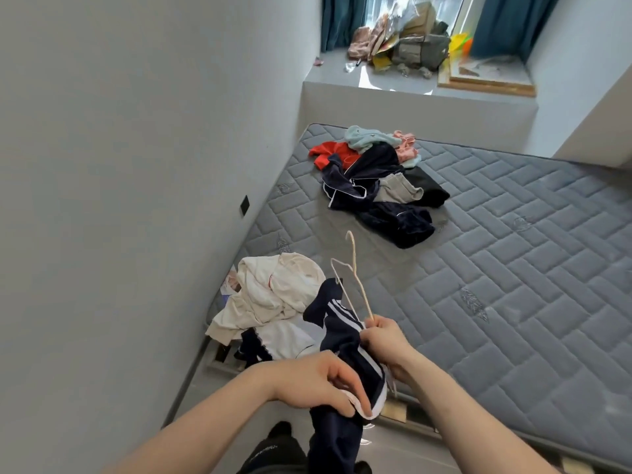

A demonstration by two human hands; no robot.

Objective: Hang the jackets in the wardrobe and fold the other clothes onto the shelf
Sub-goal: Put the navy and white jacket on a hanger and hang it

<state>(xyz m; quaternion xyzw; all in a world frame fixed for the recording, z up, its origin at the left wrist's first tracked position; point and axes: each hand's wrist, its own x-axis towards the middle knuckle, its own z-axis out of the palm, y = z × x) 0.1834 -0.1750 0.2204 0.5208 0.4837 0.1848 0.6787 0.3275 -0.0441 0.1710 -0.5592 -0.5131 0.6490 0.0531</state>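
Observation:
A navy jacket with white stripes [337, 340] hangs between my hands over the mattress's near corner. My left hand [318, 384] grips its lower part near a white hem. My right hand [384, 343] pinches a thin pale hanger [354, 278] together with the jacket's striped edge; the hanger points up and away. A cream garment [273, 295] lies crumpled on the corner beside the jacket. Farther up the grey quilted mattress [513, 268] sits a pile of clothes [372, 179]: dark navy, red, light blue, pink, grey and black pieces.
A grey wall [136, 165] runs along the left. A raised window ledge [410, 87] beyond the mattress holds bags, clutter and a wooden board, between teal curtains. My dark trouser legs [273, 446] stand on the floor at the mattress's foot.

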